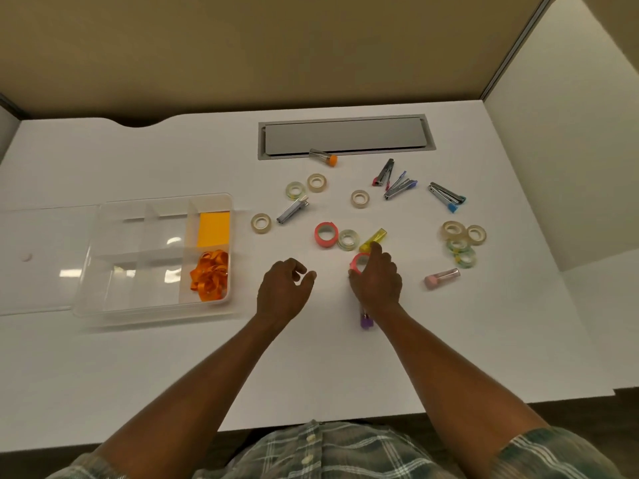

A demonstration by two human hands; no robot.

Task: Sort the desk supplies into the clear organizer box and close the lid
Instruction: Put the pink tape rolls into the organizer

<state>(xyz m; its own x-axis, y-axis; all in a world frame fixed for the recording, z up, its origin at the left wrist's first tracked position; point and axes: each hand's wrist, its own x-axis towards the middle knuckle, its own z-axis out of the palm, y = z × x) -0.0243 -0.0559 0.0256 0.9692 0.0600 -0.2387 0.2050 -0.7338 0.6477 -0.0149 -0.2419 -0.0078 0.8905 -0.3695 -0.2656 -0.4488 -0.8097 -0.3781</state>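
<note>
The clear organizer box [103, 236] sits at the left of the white desk, open, with an orange note pad [213, 229] and an orange ribbon [210, 279] in its right compartments. Its clear lid [38, 261] lies flat to its left. My right hand [377, 281] grips a pink tape roll [359, 262] on the desk; a purple-capped tube [366, 319] shows under the wrist. My left hand [285, 288] hovers beside it, fingers curled apart, holding nothing. Another pink tape roll [326, 234], clear tape rolls [347, 239] and a yellow tube [374, 238] lie just beyond.
Several staplers [446, 196] and tape rolls [463, 242] are scattered across the right half of the desk. A pink-capped tube [442, 278] lies at the right. A grey cable hatch [345, 136] is set into the desk at the back, an orange-capped tube [323, 157] at its edge.
</note>
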